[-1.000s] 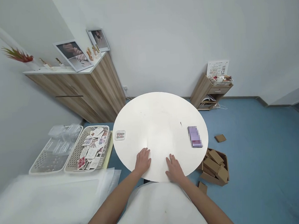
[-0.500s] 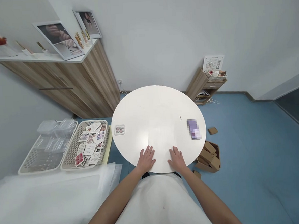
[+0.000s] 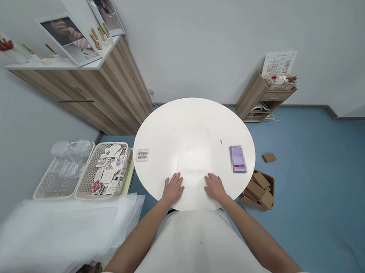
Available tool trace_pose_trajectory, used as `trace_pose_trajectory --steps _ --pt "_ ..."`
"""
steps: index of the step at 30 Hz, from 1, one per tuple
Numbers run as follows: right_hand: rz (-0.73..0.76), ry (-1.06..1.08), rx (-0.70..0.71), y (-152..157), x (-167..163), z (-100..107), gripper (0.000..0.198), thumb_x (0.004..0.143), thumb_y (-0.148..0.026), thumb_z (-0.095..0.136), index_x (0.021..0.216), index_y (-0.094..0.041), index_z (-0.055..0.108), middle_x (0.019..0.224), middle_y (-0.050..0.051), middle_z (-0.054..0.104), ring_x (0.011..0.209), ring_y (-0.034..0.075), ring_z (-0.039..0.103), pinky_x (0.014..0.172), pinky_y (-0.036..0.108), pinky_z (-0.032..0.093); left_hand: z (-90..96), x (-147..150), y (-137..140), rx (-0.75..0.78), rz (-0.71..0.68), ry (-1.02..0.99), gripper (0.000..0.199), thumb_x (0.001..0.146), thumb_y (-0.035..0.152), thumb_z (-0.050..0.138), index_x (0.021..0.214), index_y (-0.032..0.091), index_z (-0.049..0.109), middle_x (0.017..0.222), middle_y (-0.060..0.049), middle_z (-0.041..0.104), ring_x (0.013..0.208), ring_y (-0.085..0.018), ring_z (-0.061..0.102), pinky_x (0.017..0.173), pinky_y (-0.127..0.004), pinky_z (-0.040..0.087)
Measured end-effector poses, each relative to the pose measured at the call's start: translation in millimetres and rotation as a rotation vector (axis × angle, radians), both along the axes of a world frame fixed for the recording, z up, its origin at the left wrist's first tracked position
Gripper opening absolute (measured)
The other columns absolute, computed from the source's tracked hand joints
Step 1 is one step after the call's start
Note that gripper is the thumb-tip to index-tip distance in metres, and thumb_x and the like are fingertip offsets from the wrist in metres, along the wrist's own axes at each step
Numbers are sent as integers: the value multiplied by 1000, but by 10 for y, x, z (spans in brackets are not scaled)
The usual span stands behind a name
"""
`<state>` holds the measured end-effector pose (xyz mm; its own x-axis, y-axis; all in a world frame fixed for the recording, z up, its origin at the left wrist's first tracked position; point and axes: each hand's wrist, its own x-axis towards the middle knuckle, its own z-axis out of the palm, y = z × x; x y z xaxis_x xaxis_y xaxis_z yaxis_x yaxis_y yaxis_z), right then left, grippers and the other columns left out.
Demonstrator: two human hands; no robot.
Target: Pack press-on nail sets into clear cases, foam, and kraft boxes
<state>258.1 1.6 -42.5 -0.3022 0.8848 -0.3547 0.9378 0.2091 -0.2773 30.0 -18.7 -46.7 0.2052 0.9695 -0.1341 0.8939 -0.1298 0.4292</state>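
Both my hands rest palm down on the near part of a round white table point(image 3: 190, 115). My left hand point(image 3: 173, 189) lies flat with its fingers stretched out, holding nothing. To its right, my right hand point(image 3: 215, 187) is also flat, fingers slightly apart and nothing in them. A small clear case point(image 3: 143, 155) with rows of pink and grey pieces sits by the table's left edge. Near the right edge lies a purple box-like item point(image 3: 238, 159), partly blurred by pixels. A small dark mark point(image 3: 221, 141) shows on the table surface.
At left stand a white basket of printed cards point(image 3: 101, 168) and a basket of clear plastic cases point(image 3: 64, 172), behind translucent sheets point(image 3: 67, 230). A carton of brown boxes point(image 3: 260, 191) is on the floor at right. A wooden cabinet point(image 3: 105, 91) and small shelf unit point(image 3: 254, 95) stand beyond.
The view has shifted slightly, so the table and shelf sit differently in the picture. My hands stay flat on the table, a little closer to its edge on the left side.
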Motion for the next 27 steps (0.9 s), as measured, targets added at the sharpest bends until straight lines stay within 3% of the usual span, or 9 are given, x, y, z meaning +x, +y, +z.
trace_pose_trajectory --steps 8,15,20,27 --pt "39 83 44 49 77 -55 40 75 -21 45 115 -18 48 127 13 42 118 27 33 100 44 18 23 48 -117 -85 71 94 39 80 25 42 119 24 46 136 -8 35 127 -25 25 101 -45 19" --pt "-45 171 76 118 -43 -35 37 77 -24 43 114 -21 48 127 11 41 117 29 32 98 48 21 16 -65 -166 -61 93 1 34 82 28 41 114 24 49 135 -7 37 127 -24 28 101 -42 21" --pt "-65 203 131 214 -401 32 42 78 -24 41 120 -19 44 134 10 31 123 30 24 99 47 22 -37 -471 -91 -48 194 7 35 83 32 40 116 22 47 136 -9 34 128 -24 25 101 -42 20" --pt "14 185 102 465 -1378 67 47 76 -23 44 122 -18 41 136 11 27 125 28 21 100 43 23 -59 -1406 241 -11 525 -119 41 83 35 38 119 17 42 137 -12 31 127 -23 25 100 -40 27"
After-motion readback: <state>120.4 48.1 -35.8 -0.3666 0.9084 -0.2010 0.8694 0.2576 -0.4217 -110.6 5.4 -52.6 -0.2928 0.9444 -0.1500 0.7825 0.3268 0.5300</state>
